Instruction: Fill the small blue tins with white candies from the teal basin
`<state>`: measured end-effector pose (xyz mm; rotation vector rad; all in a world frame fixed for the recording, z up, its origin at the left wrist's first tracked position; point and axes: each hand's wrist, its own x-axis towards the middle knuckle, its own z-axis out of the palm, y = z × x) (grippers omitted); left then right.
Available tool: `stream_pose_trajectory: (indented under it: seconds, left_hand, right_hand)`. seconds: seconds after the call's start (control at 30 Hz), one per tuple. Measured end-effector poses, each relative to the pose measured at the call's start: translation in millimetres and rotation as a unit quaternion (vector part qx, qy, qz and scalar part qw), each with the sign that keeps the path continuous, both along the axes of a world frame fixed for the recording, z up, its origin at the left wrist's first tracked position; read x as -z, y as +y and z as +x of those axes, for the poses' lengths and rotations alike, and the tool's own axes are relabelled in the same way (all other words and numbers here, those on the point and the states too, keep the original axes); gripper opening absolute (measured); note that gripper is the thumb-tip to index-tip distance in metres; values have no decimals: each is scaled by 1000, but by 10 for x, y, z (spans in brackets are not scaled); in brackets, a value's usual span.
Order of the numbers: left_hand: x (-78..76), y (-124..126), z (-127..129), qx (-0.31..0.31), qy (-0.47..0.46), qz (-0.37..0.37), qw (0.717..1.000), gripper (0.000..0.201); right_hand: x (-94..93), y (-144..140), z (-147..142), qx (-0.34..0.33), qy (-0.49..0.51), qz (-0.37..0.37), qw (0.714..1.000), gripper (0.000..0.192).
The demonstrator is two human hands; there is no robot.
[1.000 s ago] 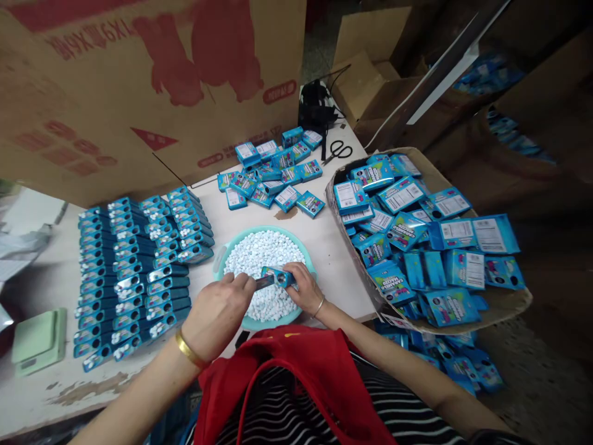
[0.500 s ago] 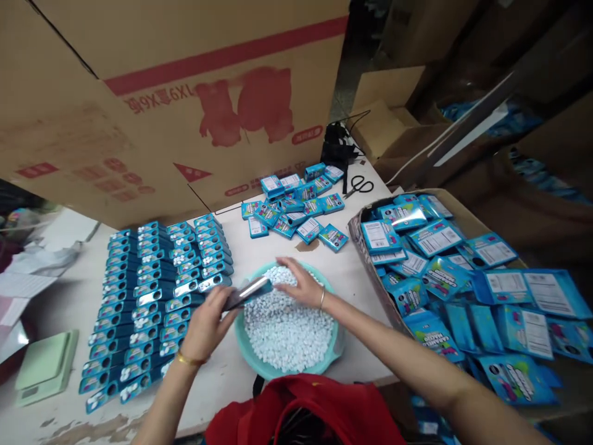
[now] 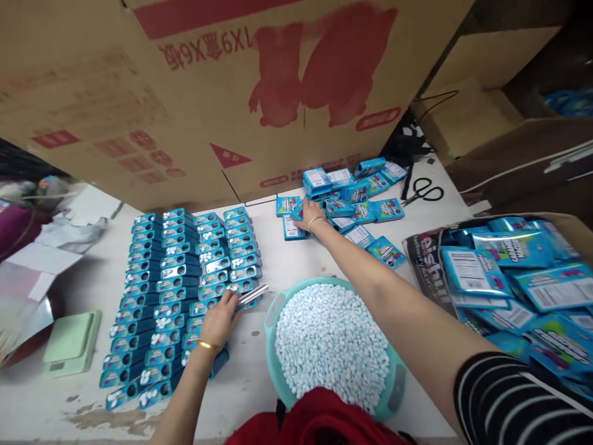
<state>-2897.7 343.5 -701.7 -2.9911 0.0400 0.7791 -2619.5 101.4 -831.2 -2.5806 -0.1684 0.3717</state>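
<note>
My left hand (image 3: pixel 221 318) is closed around a narrow, shiny metal scoop-like tool (image 3: pixel 254 295), at the right edge of the rows of blue candy boxes (image 3: pixel 173 272). These boxes stand upright in several columns, with round holes in their tops and white candies at some of them. Over the loose pile of blue boxes (image 3: pixel 389 210) reaches my right hand (image 3: pixel 312 214), fingers apart and touching a box at the pile's left side. Below that arm sits a turquoise basin (image 3: pixel 272 330) full of small pale candies (image 3: pixel 331 340).
A large cardboard carton (image 3: pixel 194 117) walls off the back. Black scissors (image 3: pixel 424 190) lie right of the pile. An open box of blue packets (image 3: pixel 523 278) stands at the right. At the left are a pale green scale (image 3: pixel 71 343) and white papers (image 3: pixel 34 272).
My right hand has gone from above the basin to the loose box pile. My left hand has moved away from the basin to the rows with the metal tool. The camera view has shifted.
</note>
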Motion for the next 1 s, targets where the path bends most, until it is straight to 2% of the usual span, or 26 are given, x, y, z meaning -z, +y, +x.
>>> stream_pose_trajectory:
  seconds: [0.07,0.13,0.23,0.3,0.37,0.4,0.5,0.57,0.63,0.7,0.8,0.87,0.93,1.0]
  left_hand:
    - [79,13,0,-7,-15,2,1000,32]
    - [94,7,-40,-29,-61,-15,998,38]
    - [-21,-74,-162,-57,-138,-90,985,46]
    - [-172,-193,-273,-36,-121,-156,980,35]
    - [-329,-364,-403,11,-34,-190,981,28]
    - [-390,-463,-473,35,18,-183,982,26]
    - [-422,-791,-675,65,138,-99,983,24]
    - [-303,-1019,-774,54,165,-54,983,24]
    - [-108,-1251,-824,40,161,-43,985,26]
    - [108,-1480,-828,37,143,-54,988,26]
    - [389,-1783,-784,30,118,-83,989,22]
    - [526,-1923,-751,20,98,-106,989,22]
    - [619,-1996,-729,9,80,-129,988,23]
    - [664,-2002,-720,-1,69,-152,986,24]
  right_hand:
    - [35,5,-69,18,2,19,1000,93]
    - [-2,-58,-202,17,-8,52,998,87]
    - [-192,-285,-539,46,-54,184,980,86]
    - [-374,-529,-865,108,-56,336,934,84]
    - [-551,-835,-1266,169,1,468,867,74]
    - [-622,-1001,-1488,200,52,517,830,68]
    - [-723,-1471,-2173,254,206,590,738,58]
    - [-704,-1697,-2584,266,267,588,715,60]
    - [-652,-1813,-2906,276,286,568,721,59]
    - [-603,-1819,-3121,286,261,543,745,57]
    - [-572,-1678,-3261,270,206,511,789,55]
    - [-571,-1551,-3275,252,192,501,805,54]
    - [-579,-1459,-3266,234,198,506,806,52]
    - [-600,-1437,-3265,228,214,536,784,51]
